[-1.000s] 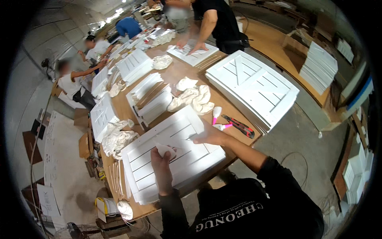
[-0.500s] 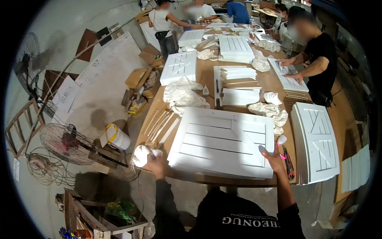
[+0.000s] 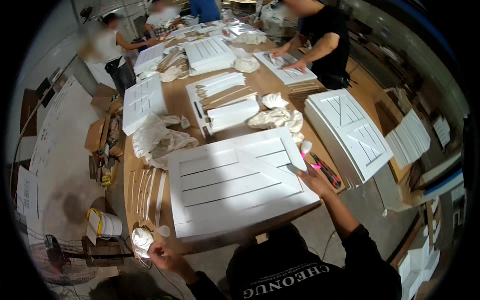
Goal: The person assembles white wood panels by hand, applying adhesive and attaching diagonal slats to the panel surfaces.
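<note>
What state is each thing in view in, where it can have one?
Front slatted panel: flat, face up
Right panel stack: piled
Red cutter: lying on table, blade unclear
Left cloth: crumpled
Thin strips: loose, side by side
White bucket: upright
Fan: cannot tell if running
Right grip: at that panel's right edge
Left grip: at white bundle, hold unclear

Here's a black top, bold white lettering sweeping right across its chest, finer white print alongside, black sleeves either side of the top, ending on the forearms, hands bare
</note>
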